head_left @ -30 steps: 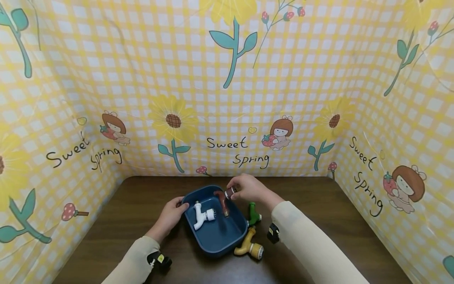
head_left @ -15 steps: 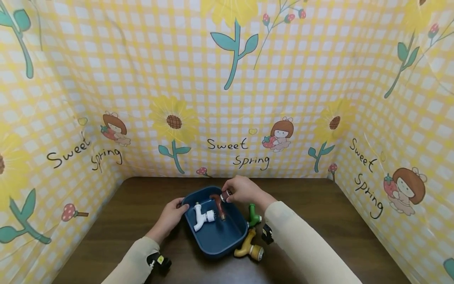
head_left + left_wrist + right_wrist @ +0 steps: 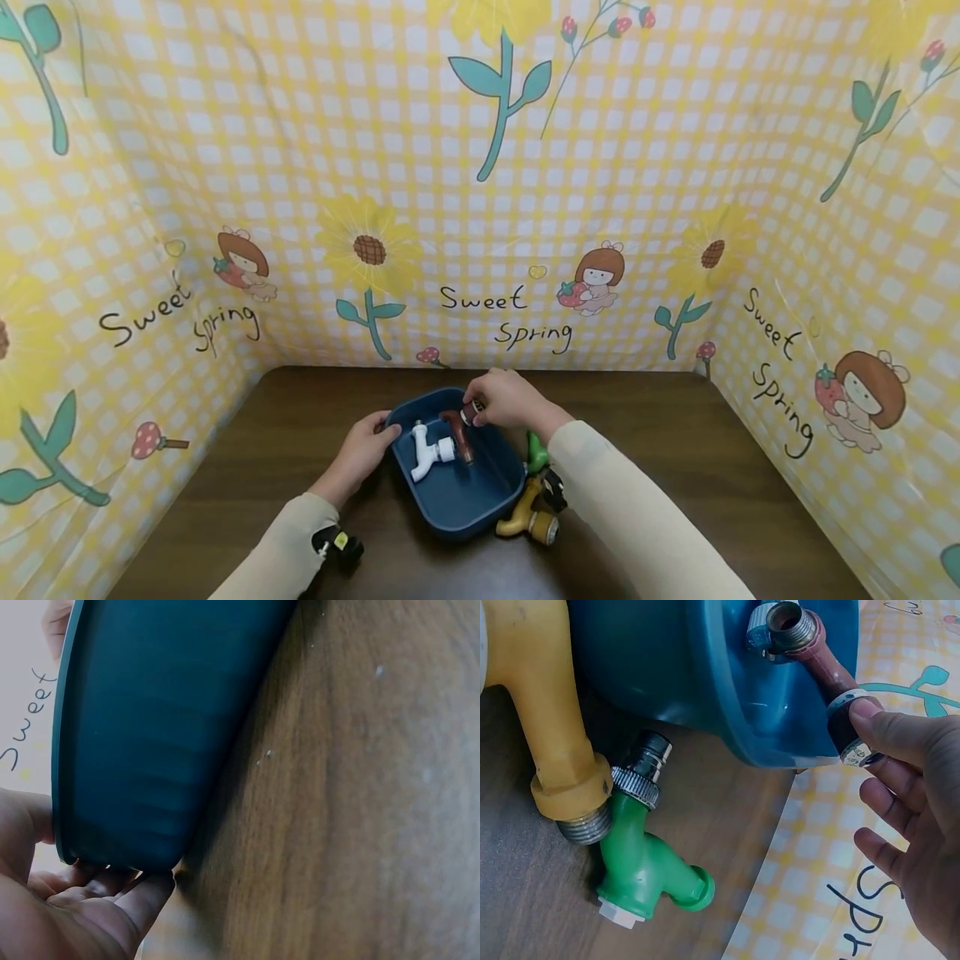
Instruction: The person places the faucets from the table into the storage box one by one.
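Tub (image 3: 461, 498): dark blue, sitting right between the two hands, left rim in the left grip, far right edge just below the right one.
Right grip (image 3: 513, 402): pinching, and thumb and finger are on the dark knob (image 3: 844, 733) of the red-brown tap (image 3: 459, 435).
Red-brown tap: here it is, slanting from the right grip down into the tub, threaded end towards the person; whether it touches the bottom, I cannot tell.
Left grip (image 3: 365, 448): clasping the tub, thumb at the rim, fingers against the outer wall.
White tap (image 3: 422, 454): lying in the tub, just right of the left grip, with the red-brown one alongside.
Yellow tap (image 3: 527, 517): outside the tub, beside its wall, nearer the person than the right grip.
Green tap (image 3: 641, 859): also outside, between the right grip and the yellow tap, partly hidden by the right sleeve (image 3: 622, 500) from the head view.
Surface (image 3: 251, 442): brown wood grain, below both grips.
Cloth (image 3: 480, 221): yellow check, rising beyond both grips, "Sweet Spring" lettered across it.
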The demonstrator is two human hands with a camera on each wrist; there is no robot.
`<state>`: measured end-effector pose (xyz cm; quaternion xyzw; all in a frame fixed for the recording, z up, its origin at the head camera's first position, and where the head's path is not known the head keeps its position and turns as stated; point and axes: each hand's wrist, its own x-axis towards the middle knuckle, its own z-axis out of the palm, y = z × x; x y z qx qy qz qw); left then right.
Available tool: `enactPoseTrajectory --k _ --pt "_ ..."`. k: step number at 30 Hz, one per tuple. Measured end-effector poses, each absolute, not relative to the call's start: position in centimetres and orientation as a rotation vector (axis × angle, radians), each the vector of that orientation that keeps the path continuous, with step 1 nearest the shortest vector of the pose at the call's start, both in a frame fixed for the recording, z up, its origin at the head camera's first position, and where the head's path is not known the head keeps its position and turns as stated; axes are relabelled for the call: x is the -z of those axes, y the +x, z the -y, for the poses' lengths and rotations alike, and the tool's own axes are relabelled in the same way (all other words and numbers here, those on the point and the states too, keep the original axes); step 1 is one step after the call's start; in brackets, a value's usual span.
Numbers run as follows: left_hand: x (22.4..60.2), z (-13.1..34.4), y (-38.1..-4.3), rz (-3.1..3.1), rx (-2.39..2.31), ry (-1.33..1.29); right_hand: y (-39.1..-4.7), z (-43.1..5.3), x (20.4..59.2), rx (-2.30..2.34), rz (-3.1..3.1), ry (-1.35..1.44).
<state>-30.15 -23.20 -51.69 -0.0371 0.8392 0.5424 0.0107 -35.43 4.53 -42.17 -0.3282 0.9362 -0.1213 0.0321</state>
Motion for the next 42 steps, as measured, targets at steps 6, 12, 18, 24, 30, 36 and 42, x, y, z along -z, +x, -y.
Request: enactPoseTrajectory --k 6,12,18,24,30,36,42 --pt "51.61 23.20 -30.14 -2.620 -1.676 -0.126 -35.45 -4.20 42.42 0.315 -2.888 -1.025" --pt "51.26 23.12 -30.18 -2.617 -1.686 -0.108 -35.68 -4.05 42.63 0.275 -2.907 -1.051" --pt "51.34 23.18 -30.18 -2.626 -1.686 -0.108 -35.75 -3.89 42.96 0.284 -2.895 -1.047" --pt "51.49 23.25 -30.19 -2.613 -1.685 -0.109 -35.76 -3.76 43.14 0.257 -2.894 -1.039" --pt "51.42 23.20 -30.15 -2.606 -1.689 -0.118 -35.88 -3.71 43.08 0.208 -2.898 -1.039" --pt "51.48 23.19 -30.08 -2.606 -1.689 -0.121 -35.95 -3.76 43.09 0.216 -2.885 -1.041" --pt "51.38 23.08 -30.19 -2.606 -1.698 -0.123 -35.94 -3.90 43.12 0.234 -2.884 -1.037"
